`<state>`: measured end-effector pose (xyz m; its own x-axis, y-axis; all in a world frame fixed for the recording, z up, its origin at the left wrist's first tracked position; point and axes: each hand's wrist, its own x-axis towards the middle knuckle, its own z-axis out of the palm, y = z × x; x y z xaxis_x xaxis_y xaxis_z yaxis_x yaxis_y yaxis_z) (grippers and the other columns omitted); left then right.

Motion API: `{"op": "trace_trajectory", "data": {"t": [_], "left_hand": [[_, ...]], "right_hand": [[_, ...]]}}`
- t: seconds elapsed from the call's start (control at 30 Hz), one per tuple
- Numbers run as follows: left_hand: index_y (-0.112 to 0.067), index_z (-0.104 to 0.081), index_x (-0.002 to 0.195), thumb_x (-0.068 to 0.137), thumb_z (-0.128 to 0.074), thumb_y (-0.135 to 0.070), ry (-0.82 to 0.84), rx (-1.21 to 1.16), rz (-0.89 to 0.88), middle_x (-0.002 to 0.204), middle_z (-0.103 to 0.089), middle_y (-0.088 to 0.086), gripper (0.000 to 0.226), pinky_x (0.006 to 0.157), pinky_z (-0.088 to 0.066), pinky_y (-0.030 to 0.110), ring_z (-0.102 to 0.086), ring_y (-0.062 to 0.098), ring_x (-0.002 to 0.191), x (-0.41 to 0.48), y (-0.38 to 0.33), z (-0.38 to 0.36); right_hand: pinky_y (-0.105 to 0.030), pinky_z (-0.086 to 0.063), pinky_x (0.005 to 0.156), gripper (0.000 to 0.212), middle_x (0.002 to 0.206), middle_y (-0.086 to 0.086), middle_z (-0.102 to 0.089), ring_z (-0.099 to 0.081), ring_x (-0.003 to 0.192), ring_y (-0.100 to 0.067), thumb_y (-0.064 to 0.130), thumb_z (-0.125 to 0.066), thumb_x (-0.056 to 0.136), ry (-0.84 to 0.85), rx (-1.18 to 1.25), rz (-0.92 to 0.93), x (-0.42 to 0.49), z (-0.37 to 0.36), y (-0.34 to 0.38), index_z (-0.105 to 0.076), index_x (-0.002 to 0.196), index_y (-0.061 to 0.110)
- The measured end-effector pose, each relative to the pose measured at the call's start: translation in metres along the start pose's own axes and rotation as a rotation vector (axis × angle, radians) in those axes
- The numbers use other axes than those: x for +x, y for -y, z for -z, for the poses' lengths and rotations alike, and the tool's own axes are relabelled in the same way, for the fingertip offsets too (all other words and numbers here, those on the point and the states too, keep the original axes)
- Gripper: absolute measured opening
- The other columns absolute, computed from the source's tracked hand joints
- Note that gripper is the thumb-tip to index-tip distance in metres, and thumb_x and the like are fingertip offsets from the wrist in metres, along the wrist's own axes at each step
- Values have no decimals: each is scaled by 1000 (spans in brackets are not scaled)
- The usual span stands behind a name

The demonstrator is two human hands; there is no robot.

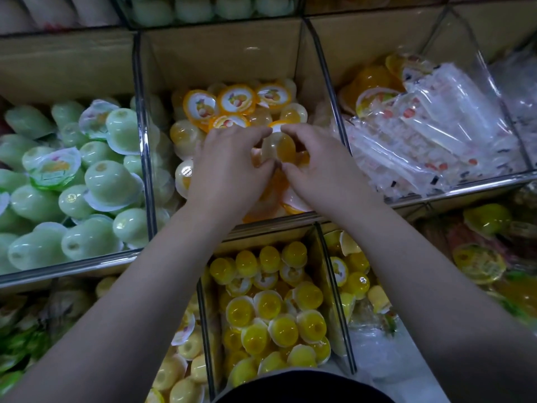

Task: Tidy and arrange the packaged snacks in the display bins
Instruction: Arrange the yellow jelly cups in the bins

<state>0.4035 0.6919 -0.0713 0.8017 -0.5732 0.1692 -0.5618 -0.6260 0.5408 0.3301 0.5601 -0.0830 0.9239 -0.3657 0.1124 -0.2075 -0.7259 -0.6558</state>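
Nearest, heaped in a low clear-walled display bin (336, 301): small yellow dome-shaped plastic jelly cups (279, 324). Beyond, inside the middle clear bin with a cardboard back (220, 53): left grip (229, 167) and right grip (322, 167), fingers curled from either side round one clear-domed orange jelly cup (280, 148), atop a pile of orange-lidded cups (235, 100). Left of that, pale green jelly cups (110, 181) in the neighbouring bin; right of it, clear-wrapped packets (436, 135). Farthest back, more pale cups (197, 7), blurred.
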Motion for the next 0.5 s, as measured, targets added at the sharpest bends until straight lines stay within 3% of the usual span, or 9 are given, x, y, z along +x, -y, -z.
{"op": "trace_trajectory", "data": {"t": [0.1, 0.2, 0.37, 0.5], "left_hand": [[-27, -59, 132, 89, -64, -33, 30, 6, 17, 122, -63, -3, 43, 91, -37, 28, -48, 22, 120, 0, 1, -1], [-29, -58, 132, 90, -63, -33, 49, 8, 18, 124, -60, -4, 43, 86, -33, 26, -46, 21, 121, 0, 0, 0], [-25, -58, 133, 94, -59, -31, 6, -43, -30, 128, -59, -3, 40, 94, -38, 27, -49, 17, 121, -3, -1, 0], [-21, -60, 131, 97, -55, -25, -83, -197, -64, 129, -58, -8, 35, 92, -31, 4, -48, 3, 119, -12, -6, 1]], "right_hand": [[-34, -41, 103, 53, 132, -3, -52, -47, 124, -22, 18, -61, 87, 5, -10, -10, -1, -2, -1, -48, 139, 20], [-31, -40, 100, 52, 129, -3, -52, -48, 122, -22, 21, -62, 87, 22, -10, -18, -2, -2, -1, -49, 137, 20], [-31, -41, 101, 53, 132, -3, -53, -48, 123, -21, 25, -58, 86, 32, 17, -1, -4, 0, 1, -50, 138, 18], [-26, -41, 101, 49, 135, -1, -56, -50, 125, -15, 20, -58, 89, 17, 75, 9, -8, 2, 3, -51, 137, 17]]}}
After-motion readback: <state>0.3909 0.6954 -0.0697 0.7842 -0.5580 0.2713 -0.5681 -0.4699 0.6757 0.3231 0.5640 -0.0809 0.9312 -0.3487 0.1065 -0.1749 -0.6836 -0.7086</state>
